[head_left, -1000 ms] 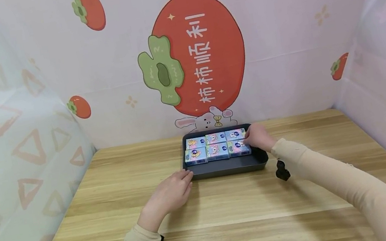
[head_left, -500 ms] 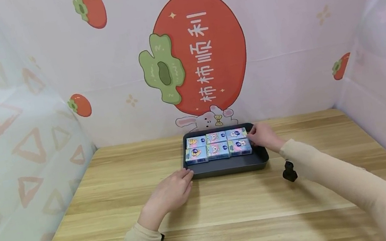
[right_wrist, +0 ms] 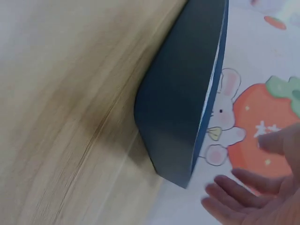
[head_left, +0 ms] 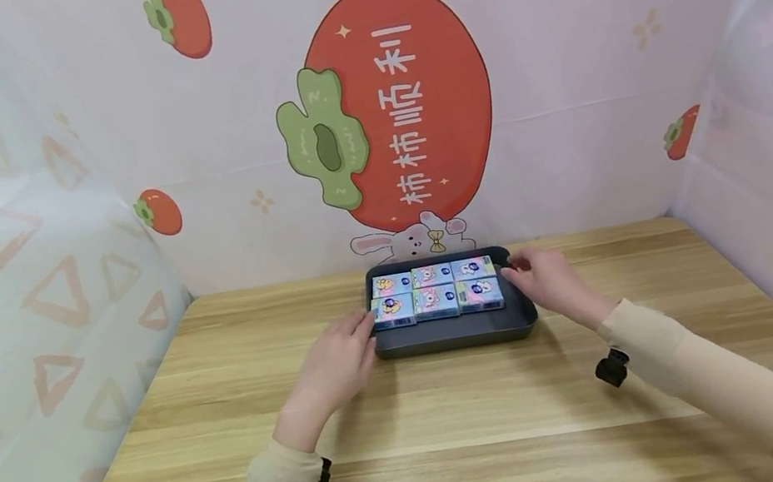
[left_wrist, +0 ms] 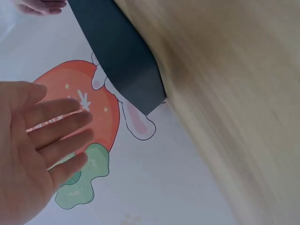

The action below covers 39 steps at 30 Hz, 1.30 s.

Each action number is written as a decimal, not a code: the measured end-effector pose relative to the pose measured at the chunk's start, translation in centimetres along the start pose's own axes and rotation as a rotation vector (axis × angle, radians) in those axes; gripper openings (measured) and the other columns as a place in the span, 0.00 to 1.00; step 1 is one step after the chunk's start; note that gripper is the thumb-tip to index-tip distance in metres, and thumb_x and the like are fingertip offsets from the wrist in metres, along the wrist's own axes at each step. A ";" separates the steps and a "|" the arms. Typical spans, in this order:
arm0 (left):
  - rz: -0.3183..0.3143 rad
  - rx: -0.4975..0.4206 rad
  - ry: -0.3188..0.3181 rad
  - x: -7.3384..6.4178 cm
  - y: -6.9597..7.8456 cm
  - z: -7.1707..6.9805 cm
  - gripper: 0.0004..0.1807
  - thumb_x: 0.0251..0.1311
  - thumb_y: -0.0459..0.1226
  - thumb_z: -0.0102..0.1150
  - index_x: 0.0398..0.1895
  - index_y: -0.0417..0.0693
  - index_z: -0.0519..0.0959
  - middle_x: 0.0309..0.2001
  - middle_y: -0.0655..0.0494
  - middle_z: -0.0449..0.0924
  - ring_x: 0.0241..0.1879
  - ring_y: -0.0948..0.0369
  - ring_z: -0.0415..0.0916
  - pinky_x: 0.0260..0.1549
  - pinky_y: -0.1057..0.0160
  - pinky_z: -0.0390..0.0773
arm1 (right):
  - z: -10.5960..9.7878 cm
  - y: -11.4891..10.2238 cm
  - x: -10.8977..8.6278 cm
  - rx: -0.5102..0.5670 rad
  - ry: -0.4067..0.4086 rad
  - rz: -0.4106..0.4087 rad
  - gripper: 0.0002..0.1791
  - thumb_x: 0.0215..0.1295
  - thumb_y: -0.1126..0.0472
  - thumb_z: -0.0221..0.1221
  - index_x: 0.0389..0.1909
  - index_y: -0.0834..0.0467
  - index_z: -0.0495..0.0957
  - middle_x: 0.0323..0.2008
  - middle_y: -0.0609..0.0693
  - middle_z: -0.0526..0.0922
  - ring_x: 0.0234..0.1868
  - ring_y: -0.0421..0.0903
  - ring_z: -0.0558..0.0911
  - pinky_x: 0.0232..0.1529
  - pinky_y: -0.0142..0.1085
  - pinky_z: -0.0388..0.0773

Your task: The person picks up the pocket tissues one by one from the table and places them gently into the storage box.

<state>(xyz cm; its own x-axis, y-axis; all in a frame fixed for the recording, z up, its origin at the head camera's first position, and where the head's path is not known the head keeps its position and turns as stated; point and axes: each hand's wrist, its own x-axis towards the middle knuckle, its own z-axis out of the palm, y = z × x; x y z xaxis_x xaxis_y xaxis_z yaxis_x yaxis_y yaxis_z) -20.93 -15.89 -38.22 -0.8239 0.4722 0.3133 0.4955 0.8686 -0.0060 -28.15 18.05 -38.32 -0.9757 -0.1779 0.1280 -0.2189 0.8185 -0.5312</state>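
A dark grey tray [head_left: 454, 331] holds several small blue packs [head_left: 434, 301] printed with cartoon animals, set in two rows of three. My left hand [head_left: 333, 363] is at the tray's left side, its fingertips by the left rim. In the left wrist view the same hand [left_wrist: 47, 140] shows its fingers extended, holding nothing. On the opposite side, my right hand [head_left: 552, 282] hovers at the right rim, off the packs. The right wrist view shows this hand [right_wrist: 262, 192] with relaxed, spread fingers and nothing in them. Whether either hand touches the rim I cannot tell.
The tray stands at the back of a wooden table [head_left: 449, 442], close to a white backdrop [head_left: 571, 161] printed with persimmons and a rabbit. Fabric walls flank the table left and right. A small black device [head_left: 612, 368] sits at the right wrist.
My right hand has let go of the back right pack and drawn off to the right rim. The left hand has slid slightly back from the tray's front left corner. The packs stay put.
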 end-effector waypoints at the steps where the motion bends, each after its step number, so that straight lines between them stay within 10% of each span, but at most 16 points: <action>1: -0.017 0.010 0.011 0.2 0.0 0.0 0.24 0.66 0.40 0.51 0.61 0.38 0.72 0.60 0.42 0.73 0.62 0.46 0.69 0.65 0.49 0.67 | 0.0 -0.1 -0.3 -0.027 0.008 -0.029 0.28 0.69 0.50 0.53 0.59 0.67 0.69 0.56 0.66 0.75 0.56 0.61 0.75 0.55 0.54 0.76; 13: -0.129 0.001 -0.084 2.2 0.9 1.0 0.35 0.69 0.55 0.41 0.75 0.52 0.52 0.75 0.48 0.47 0.75 0.47 0.39 0.71 0.41 0.45 | 1.8 -0.7 -2.7 -0.238 -0.043 -0.259 0.45 0.64 0.35 0.51 0.74 0.57 0.51 0.75 0.62 0.43 0.75 0.62 0.34 0.63 0.74 0.30; 39: -0.216 -0.025 -0.190 3.2 1.0 2.2 0.39 0.66 0.64 0.33 0.76 0.61 0.45 0.77 0.51 0.39 0.76 0.49 0.32 0.72 0.41 0.35 | 1.7 -0.8 -3.5 -0.270 -0.108 -0.192 0.48 0.62 0.30 0.48 0.75 0.53 0.49 0.74 0.63 0.42 0.72 0.70 0.37 0.58 0.78 0.33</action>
<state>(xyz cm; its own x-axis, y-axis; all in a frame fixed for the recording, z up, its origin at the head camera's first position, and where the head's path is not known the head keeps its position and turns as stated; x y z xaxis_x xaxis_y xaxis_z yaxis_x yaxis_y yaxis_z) -23.72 -13.20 -39.33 -0.9467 0.2985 0.1214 0.3078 0.9492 0.0658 -24.62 17.10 -39.82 -0.9155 -0.3877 0.1073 -0.4022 0.8768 -0.2635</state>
